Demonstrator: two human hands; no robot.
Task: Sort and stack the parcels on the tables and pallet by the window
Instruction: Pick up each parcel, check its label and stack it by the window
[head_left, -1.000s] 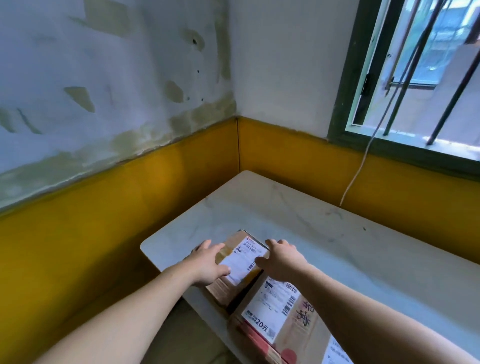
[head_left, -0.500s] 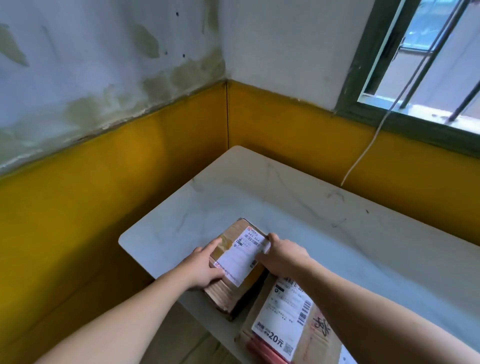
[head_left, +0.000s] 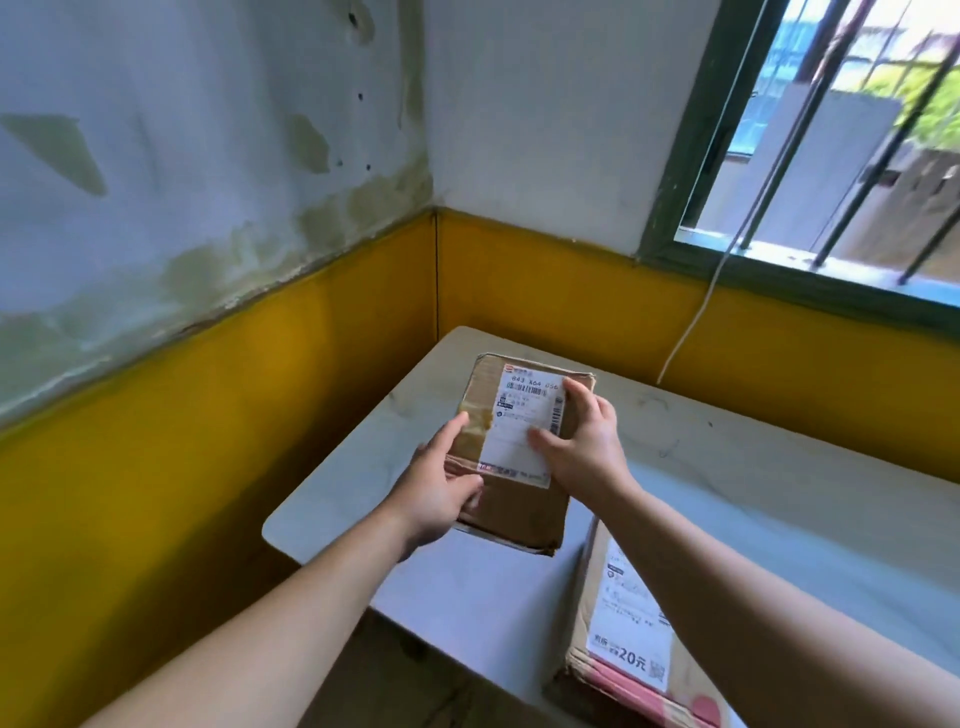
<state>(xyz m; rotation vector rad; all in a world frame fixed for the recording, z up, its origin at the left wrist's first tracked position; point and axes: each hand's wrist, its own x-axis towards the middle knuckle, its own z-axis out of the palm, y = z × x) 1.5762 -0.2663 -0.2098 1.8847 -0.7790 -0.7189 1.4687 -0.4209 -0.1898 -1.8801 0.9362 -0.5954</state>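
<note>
A small brown cardboard parcel (head_left: 511, 501) with a white shipping label is lifted above the white table (head_left: 753, 467), tilted with its label facing me. My left hand (head_left: 441, 483) grips its left edge, thumb on top. My right hand (head_left: 582, 447) holds its right edge, thumb on the label and fingers curled round the side. A larger parcel (head_left: 628, 629) with a white label and a pink band lies on the table at the lower right, partly hidden by my right forearm.
The table stands in a corner with yellow-and-white walls to the left and behind. A barred window (head_left: 841, 130) is at the upper right, with a white cable (head_left: 691, 327) hanging down to the table. Floor shows below the table's near edge.
Both hands have lifted the small parcel off the table beside the larger one and carried it up and away from me towards the corner.
</note>
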